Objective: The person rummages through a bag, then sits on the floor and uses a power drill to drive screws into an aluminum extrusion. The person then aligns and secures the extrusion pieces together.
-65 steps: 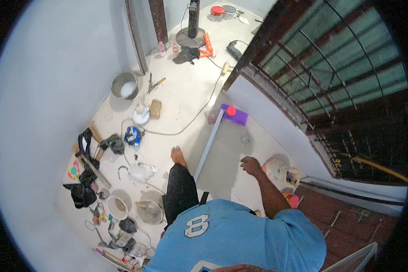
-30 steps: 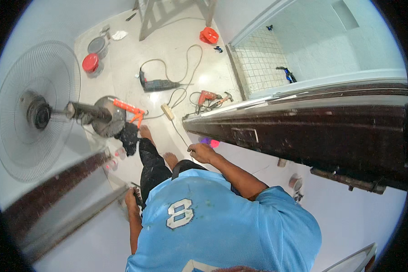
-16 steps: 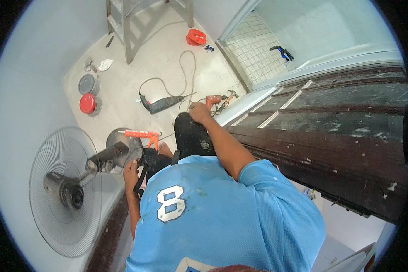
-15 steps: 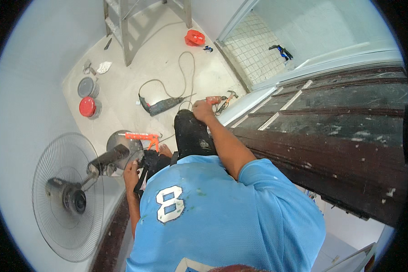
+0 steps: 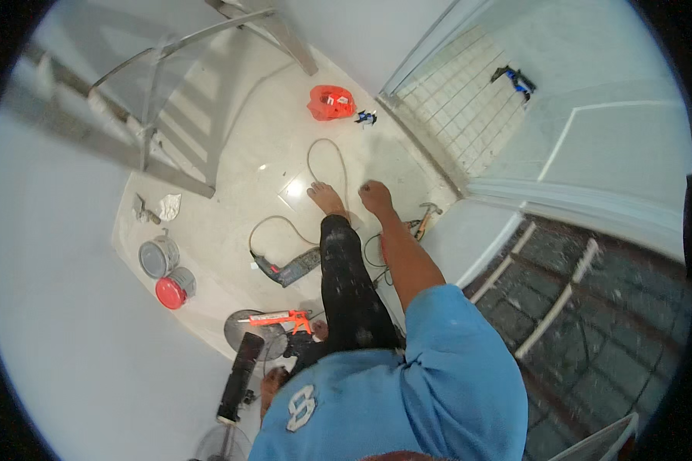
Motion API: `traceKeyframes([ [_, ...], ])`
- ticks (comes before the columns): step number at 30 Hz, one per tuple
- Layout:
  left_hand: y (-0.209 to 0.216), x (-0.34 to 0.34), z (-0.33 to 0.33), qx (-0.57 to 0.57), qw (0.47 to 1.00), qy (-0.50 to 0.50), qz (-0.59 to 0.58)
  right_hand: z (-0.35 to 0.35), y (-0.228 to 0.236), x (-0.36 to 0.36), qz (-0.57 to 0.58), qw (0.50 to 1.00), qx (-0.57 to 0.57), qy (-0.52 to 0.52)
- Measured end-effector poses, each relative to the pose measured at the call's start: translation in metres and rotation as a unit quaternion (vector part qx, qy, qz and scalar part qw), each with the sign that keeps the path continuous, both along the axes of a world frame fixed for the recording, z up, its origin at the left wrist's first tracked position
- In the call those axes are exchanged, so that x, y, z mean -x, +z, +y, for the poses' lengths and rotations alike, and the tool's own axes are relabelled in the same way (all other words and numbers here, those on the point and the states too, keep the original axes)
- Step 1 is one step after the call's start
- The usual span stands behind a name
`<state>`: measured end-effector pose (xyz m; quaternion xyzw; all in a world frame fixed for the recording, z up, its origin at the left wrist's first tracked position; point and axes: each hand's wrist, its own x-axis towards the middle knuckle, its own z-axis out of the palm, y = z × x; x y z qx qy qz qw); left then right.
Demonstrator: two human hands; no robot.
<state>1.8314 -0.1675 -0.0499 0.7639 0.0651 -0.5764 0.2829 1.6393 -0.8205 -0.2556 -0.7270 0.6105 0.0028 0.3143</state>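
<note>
My right hand [image 5: 375, 197] is held out ahead over the floor, beside my bare foot [image 5: 327, 198]. Its fingers are curled closed, and whatever they may hold is hidden. My left hand [image 5: 272, 382] is low by my waist, dark and partly covered by my shirt, so its fingers cannot be made out. A corded power drill [image 5: 288, 270] lies on the floor left of my leg, its cable looping past my foot. An orange caulking gun [image 5: 284, 319] rests over the round fan base [image 5: 242, 335], near my left hand. Right of my forearm lies a claw hammer [image 5: 427, 219].
A ladder [image 5: 142, 146] stands at the far left. Two tubs, a grey one [image 5: 159, 257] and a red-lidded one [image 5: 174, 289], sit by the left wall. A red plastic bag [image 5: 331, 103] lies ahead. A dark wooden door [image 5: 584, 307] is at the right, below a tiled doorway [image 5: 446, 100].
My right hand has left my knee and moved forward and right. A foot now shows ahead as my leg straightens. The view has shifted, with more ladder and less fan in sight.
</note>
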Motion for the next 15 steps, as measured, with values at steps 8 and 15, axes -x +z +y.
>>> traceKeyframes([
  [8, 0.08, -0.079, -0.09, -0.195, 0.967, 0.118, 0.116, -0.226, -0.161, -0.179, 0.042, 0.987, -0.004, 0.158],
  [15, 0.092, -0.053, -0.137, -0.264, 0.946, 0.149, 0.118, -0.31, -0.198, -0.209, 0.058, 0.963, -0.005, 0.264],
])
